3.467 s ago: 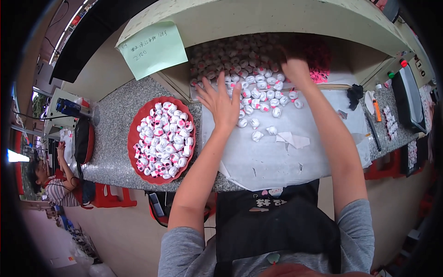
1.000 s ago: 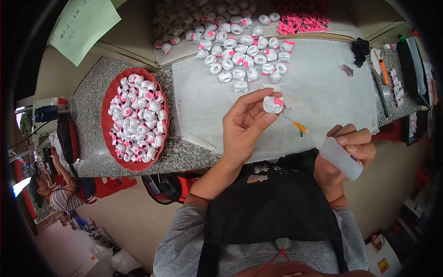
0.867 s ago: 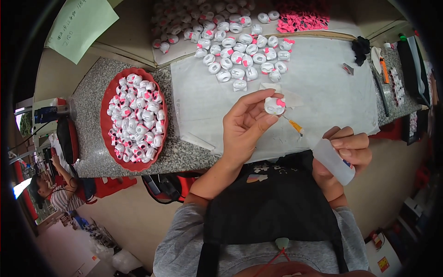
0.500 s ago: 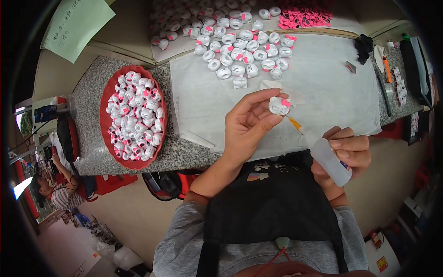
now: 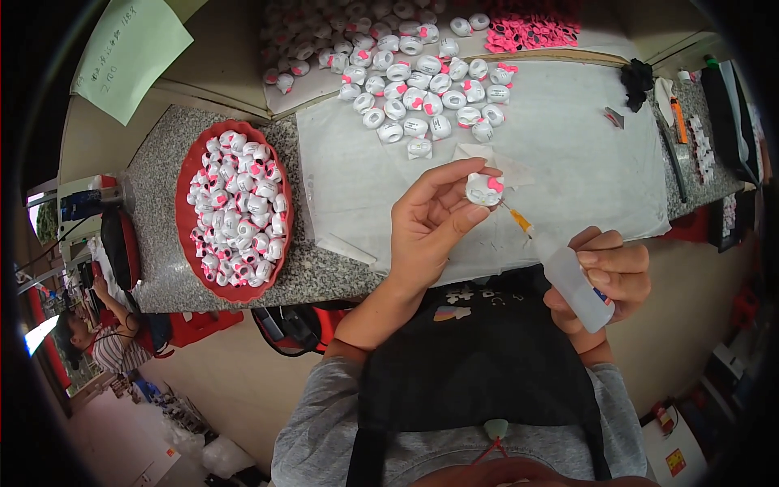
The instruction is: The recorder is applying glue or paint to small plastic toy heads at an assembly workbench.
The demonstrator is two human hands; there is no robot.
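My left hand (image 5: 434,215) pinches a small white cat-shaped toy head (image 5: 484,190) with a pink bow between thumb and fingertips. Wrapped around a translucent squeeze bottle (image 5: 574,284) is my right hand (image 5: 613,276), and the bottle tilts up toward the left. Its orange needle tip (image 5: 521,219) points at the toy head's lower right side; whether the needle touches it I cannot tell. Beyond my hands, many similar white heads (image 5: 440,127) with pink bows lie on the pale sheet (image 5: 568,162).
A red scalloped basin (image 5: 185,235) full of finished-looking heads stands on the granite counter at left. Pink bow pieces (image 5: 531,32) are heaped at the back. A black cloth (image 5: 638,79) and an orange-handled tool (image 5: 679,120) lie at right. One person (image 5: 118,345) sits far left.
The toy head in my left hand has shifted slightly left and turned a little, so more of its front shows. The bottle has moved slightly left with it.
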